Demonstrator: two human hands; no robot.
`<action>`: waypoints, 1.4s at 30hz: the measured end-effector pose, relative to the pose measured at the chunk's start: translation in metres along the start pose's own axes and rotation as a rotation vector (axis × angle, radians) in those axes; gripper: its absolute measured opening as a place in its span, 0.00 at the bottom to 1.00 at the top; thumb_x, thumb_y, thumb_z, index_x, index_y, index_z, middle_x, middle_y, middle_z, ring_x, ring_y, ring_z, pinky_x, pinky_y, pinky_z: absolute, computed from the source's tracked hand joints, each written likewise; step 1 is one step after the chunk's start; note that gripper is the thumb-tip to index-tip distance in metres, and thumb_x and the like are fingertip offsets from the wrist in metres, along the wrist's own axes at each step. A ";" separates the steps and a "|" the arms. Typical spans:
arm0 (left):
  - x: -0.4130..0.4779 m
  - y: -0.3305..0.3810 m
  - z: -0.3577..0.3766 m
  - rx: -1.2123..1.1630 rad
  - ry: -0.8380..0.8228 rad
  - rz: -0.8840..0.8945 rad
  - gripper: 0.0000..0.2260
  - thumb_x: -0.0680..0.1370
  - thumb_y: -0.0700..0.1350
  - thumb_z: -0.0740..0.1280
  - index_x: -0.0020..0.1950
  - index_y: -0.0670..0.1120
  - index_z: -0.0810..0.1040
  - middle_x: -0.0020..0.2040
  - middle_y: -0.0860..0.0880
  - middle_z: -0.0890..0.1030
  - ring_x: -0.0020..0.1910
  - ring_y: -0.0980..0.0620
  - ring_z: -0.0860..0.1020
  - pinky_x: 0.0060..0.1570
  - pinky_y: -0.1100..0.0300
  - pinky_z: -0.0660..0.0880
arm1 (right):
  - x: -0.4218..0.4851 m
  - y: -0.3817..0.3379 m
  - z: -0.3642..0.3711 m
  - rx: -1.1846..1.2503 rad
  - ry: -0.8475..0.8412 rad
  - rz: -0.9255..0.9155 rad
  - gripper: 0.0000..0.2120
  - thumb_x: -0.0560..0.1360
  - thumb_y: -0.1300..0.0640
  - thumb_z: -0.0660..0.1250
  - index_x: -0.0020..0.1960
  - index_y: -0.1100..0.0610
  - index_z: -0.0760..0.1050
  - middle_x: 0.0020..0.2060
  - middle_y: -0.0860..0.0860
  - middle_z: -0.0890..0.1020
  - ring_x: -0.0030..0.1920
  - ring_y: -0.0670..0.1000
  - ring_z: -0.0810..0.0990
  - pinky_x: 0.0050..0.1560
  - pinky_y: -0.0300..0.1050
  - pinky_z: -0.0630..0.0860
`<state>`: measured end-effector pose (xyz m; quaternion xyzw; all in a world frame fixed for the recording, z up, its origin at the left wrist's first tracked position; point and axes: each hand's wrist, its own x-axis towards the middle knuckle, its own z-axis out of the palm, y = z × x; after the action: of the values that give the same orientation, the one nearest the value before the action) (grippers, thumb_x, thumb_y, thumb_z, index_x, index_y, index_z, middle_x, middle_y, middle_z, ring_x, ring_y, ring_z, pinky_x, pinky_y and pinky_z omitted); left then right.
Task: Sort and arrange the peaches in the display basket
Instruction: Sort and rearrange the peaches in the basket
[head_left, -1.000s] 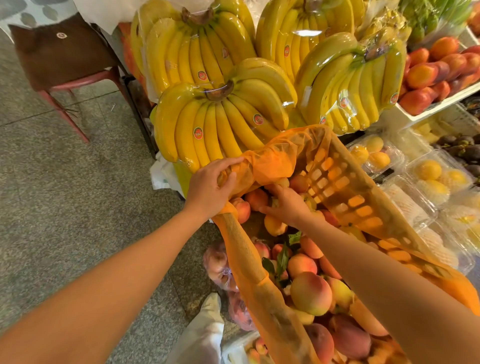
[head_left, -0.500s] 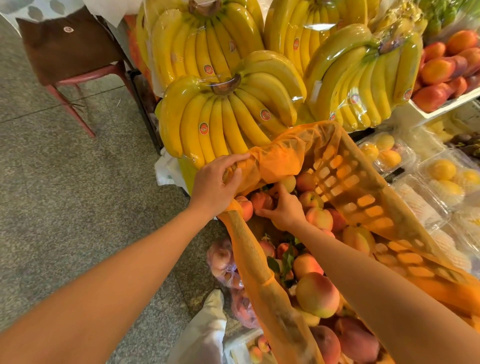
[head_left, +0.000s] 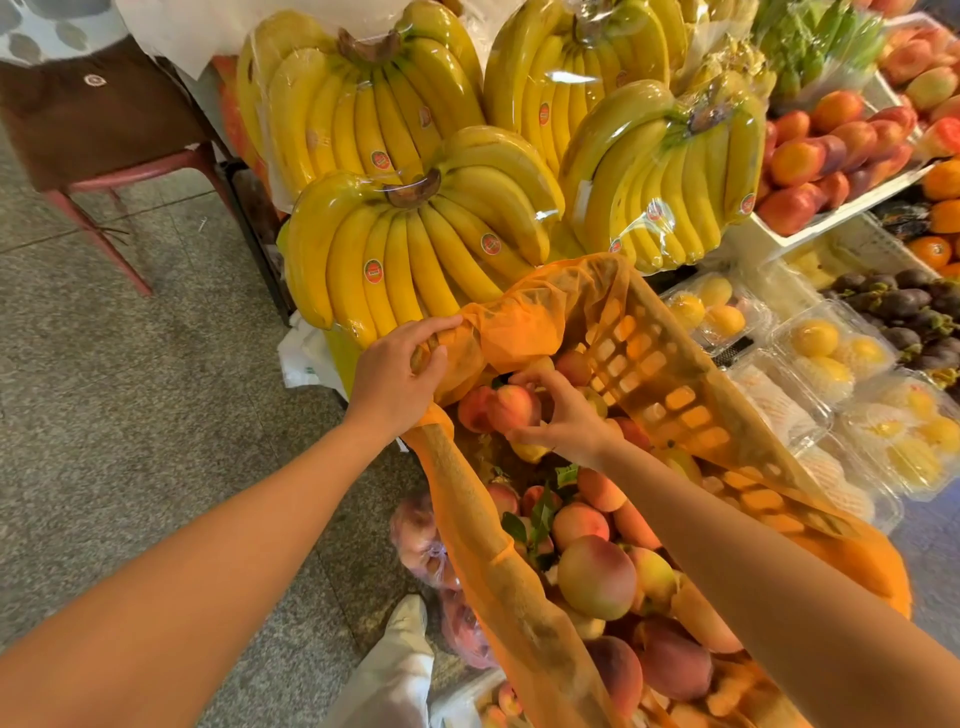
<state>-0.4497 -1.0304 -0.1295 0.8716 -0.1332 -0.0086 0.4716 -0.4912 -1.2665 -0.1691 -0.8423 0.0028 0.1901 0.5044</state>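
My left grip (head_left: 397, 374) clenches the bunched orange netting (head_left: 519, 322) at the far corner of the display basket (head_left: 670, 374), holding it clear of the fruit. My right grip (head_left: 566, 418) holds one peach (head_left: 511, 408) just under that corner, touching its neighbours. I judge the job barely midway: the near-end peaches (head_left: 597, 577) lie heaped unevenly with leaves (head_left: 540, 514) among them, unsorted. Most of the arranging, by my reckoning, is left to do.

Peaches (head_left: 597, 577) lie in the basket (head_left: 649, 374), bananas (head_left: 415, 249) behind it, boxed fruit (head_left: 815, 353) to its right.
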 end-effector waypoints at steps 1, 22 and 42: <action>0.000 0.000 0.000 0.002 -0.002 -0.003 0.16 0.78 0.49 0.60 0.65 0.54 0.77 0.64 0.53 0.78 0.62 0.55 0.75 0.58 0.55 0.75 | -0.004 -0.005 -0.002 0.101 -0.033 0.077 0.26 0.67 0.53 0.77 0.62 0.48 0.71 0.61 0.50 0.73 0.60 0.50 0.73 0.58 0.42 0.75; -0.002 0.002 -0.001 0.036 -0.013 -0.025 0.16 0.80 0.43 0.63 0.66 0.56 0.75 0.64 0.52 0.77 0.63 0.51 0.75 0.58 0.49 0.76 | -0.032 -0.029 -0.010 0.108 -0.220 0.176 0.23 0.72 0.48 0.73 0.64 0.49 0.71 0.60 0.46 0.74 0.60 0.47 0.73 0.52 0.35 0.71; -0.002 -0.001 0.000 0.037 -0.023 -0.018 0.17 0.78 0.44 0.61 0.66 0.56 0.76 0.62 0.52 0.78 0.57 0.51 0.77 0.54 0.49 0.76 | 0.015 0.004 0.053 -0.655 0.041 -0.042 0.20 0.74 0.40 0.66 0.52 0.56 0.77 0.42 0.51 0.74 0.46 0.56 0.77 0.42 0.49 0.71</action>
<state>-0.4509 -1.0293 -0.1301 0.8813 -0.1309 -0.0202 0.4536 -0.4944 -1.2207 -0.1995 -0.9633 -0.0660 0.1534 0.2103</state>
